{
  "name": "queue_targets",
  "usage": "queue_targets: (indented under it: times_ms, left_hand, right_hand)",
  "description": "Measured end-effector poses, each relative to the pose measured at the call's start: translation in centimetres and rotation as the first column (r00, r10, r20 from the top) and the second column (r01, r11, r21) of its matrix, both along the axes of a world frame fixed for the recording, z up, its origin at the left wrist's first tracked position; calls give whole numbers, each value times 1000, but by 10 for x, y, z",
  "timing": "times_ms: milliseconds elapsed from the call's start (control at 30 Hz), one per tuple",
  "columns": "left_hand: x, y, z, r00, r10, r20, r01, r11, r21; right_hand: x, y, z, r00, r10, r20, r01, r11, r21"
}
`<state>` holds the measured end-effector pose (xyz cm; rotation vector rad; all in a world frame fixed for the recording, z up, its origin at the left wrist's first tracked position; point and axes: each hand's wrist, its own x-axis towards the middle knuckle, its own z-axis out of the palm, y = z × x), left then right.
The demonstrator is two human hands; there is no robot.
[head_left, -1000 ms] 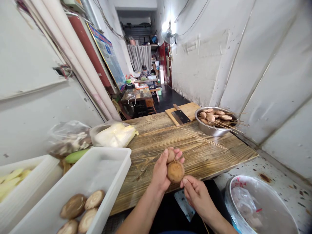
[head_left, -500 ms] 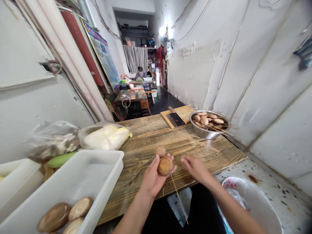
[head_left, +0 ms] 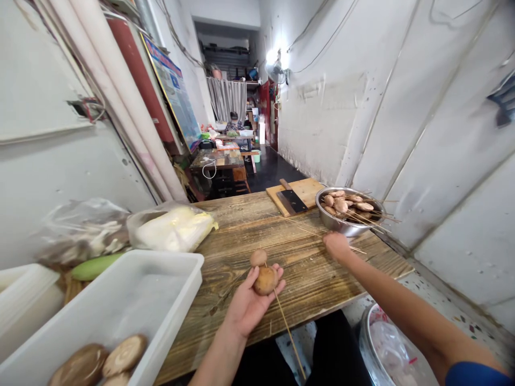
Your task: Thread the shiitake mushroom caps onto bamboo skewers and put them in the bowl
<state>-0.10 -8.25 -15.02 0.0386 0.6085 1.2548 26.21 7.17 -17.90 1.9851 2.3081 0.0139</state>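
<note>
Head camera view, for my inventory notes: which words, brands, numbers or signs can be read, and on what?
None can be read.
Wall poster: blue heading and smaller print, too small and blurred to read.
Bin liner: red marks, perhaps print, not legible.

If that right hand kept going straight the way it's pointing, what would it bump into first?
Probably the loose skewers on the table; the right hand may already touch them, though depth is unclear.

The tray (head_left: 161, 300) is white; the table (head_left: 229, 220) brown with darker grain streaks.
</note>
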Motion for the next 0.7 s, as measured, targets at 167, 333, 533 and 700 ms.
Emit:
queue_targets:
  times_ms: [167,333,533,700]
  left_hand:
    - [-1,-2,3,1000,24,12,-24,1000,5]
    - [-2,-2,6,997,53,57,-53,999,-4]
    - [-9,0,1,996,84,36,-85,996,33]
    - [-10,0,1,996,92,12,-93,995,26]
  right_hand:
    - [1,-3,3,997,-13,-81,15,1000,21]
    - [-13,-24,16,936,17,-350,6,998,64]
    - [-46,-102,24,622,87,-778,-172,985,-28]
    - [-59,-139,20,341,-75,-937,-301,936,-184]
